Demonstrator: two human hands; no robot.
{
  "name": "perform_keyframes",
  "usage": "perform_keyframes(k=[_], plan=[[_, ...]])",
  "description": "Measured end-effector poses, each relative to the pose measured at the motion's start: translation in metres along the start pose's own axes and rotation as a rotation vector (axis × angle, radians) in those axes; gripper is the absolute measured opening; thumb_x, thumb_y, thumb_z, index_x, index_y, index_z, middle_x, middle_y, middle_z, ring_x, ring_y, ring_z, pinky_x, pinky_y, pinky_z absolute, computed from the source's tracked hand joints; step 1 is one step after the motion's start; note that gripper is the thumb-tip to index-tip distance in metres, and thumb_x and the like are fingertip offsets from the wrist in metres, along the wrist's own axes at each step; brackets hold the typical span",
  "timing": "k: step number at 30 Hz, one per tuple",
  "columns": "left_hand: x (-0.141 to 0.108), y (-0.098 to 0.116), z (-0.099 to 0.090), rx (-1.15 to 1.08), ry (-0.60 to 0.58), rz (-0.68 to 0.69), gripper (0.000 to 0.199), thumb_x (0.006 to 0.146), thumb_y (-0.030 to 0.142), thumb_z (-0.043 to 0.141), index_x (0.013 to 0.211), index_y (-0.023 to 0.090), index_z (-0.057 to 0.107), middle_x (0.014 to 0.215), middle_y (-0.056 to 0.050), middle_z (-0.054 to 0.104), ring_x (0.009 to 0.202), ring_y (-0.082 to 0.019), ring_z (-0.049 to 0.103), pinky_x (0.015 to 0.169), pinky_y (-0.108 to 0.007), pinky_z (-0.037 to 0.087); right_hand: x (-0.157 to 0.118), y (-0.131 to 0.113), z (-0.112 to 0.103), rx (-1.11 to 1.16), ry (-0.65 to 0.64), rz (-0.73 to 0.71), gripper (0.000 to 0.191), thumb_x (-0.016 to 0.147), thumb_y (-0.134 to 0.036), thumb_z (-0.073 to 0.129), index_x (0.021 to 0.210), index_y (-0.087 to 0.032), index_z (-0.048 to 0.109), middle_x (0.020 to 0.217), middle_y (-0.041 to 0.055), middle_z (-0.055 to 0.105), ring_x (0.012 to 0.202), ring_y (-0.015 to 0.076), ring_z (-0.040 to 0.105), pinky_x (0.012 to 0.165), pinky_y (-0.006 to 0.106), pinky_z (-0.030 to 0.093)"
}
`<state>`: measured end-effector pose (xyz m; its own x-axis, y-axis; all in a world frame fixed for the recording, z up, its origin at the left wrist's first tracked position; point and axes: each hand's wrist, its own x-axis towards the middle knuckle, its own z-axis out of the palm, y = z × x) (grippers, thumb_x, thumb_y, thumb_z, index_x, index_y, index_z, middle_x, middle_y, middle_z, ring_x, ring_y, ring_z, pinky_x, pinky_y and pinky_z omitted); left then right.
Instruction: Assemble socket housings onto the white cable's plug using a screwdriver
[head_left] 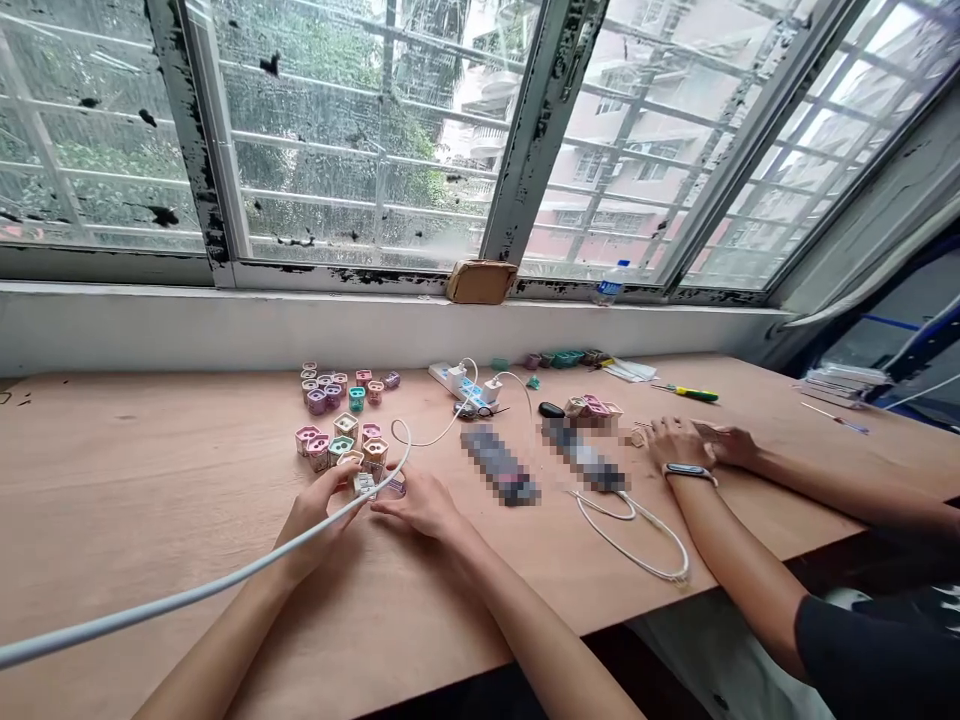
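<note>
My left hand point(319, 510) is at the near side of a cluster of small colourful pots, its fingers around a small whitish piece point(364, 484). To its right, my right hand point(420, 503) has its thumb and fingers around a small clear purplish piece point(396, 486). Just beyond my hands stand an orange-rimmed pot point(375, 452), a green-rimmed pot point(340, 450) and a pink-rimmed pot point(317, 452). A white cable point(225, 583) crosses in front of my hands and partly hides what they hold.
A power strip point(480, 388) with chargers stands near the wall. Two blurred-out objects point(499, 465) lie right of my hands. Further right, another person's hands point(679, 443) rest on the wooden table point(150, 480) beside a looped cable point(637, 560). More pots point(357, 398) stand behind.
</note>
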<state>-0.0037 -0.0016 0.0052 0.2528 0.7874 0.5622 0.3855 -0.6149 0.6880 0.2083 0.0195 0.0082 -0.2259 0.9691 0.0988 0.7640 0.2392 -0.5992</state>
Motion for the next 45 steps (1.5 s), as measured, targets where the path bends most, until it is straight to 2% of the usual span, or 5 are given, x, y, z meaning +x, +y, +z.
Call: perform_keyframes(k=[11, 20, 31, 40, 45], plan=[[0.002, 0.000, -0.006, 0.034, 0.061, 0.019, 0.037, 0.096, 0.035, 0.062, 0.130, 0.024, 0.059, 0.128, -0.009, 0.071, 0.111, -0.026, 0.072, 0.094, -0.041, 0.062, 0.003, -0.002, -0.004, -0.043, -0.001, -0.118, 0.037, 0.085, -0.032, 0.071, 0.121, -0.027, 0.065, 0.098, -0.0004, 0.077, 0.085, 0.0185, 0.071, 0.071, 0.024, 0.045], [-0.002, 0.006, 0.002, 0.104, -0.008, 0.014, 0.038, 0.091, 0.041, 0.071, 0.123, 0.021, 0.069, 0.115, -0.008, 0.077, 0.104, -0.028, 0.075, 0.091, -0.040, 0.062, -0.042, -0.025, -0.007, -0.423, 0.074, -0.048, 0.038, 0.090, -0.038, 0.061, 0.125, -0.022, 0.059, 0.087, 0.0076, 0.079, 0.072, 0.0240, 0.072, 0.055, 0.026, 0.028], [-0.001, 0.005, 0.003, -0.066, -0.206, -0.074, 0.035, 0.088, 0.035, 0.072, 0.123, 0.026, 0.073, 0.117, -0.006, 0.075, 0.101, -0.024, 0.073, 0.089, -0.035, 0.062, -0.057, -0.031, 0.010, -0.382, 0.106, -0.087, 0.035, 0.090, -0.042, 0.063, 0.118, -0.021, 0.060, 0.085, 0.0067, 0.079, 0.072, 0.0227, 0.074, 0.053, 0.025, 0.025], [-0.007, 0.010, 0.005, 0.041, -0.280, -0.038, 0.043, 0.087, 0.023, 0.069, 0.130, 0.026, 0.066, 0.122, -0.007, 0.073, 0.107, -0.025, 0.072, 0.091, -0.035, 0.062, -0.077, -0.011, -0.008, -0.257, 0.031, -0.142, 0.037, 0.097, -0.041, 0.058, 0.128, -0.022, 0.055, 0.104, 0.0090, 0.075, 0.087, 0.0255, 0.072, 0.065, 0.028, 0.040], [-0.005, 0.017, 0.010, 0.225, -0.316, 0.083, 0.022, 0.092, 0.022, 0.063, 0.113, 0.024, 0.067, 0.122, -0.007, 0.072, 0.105, -0.024, 0.073, 0.088, -0.034, 0.061, -0.089, 0.026, -0.030, -0.391, 0.056, -0.142, 0.023, 0.104, -0.023, 0.043, 0.107, -0.022, 0.066, 0.101, 0.0083, 0.068, 0.086, 0.0210, 0.064, 0.070, 0.029, 0.041]])
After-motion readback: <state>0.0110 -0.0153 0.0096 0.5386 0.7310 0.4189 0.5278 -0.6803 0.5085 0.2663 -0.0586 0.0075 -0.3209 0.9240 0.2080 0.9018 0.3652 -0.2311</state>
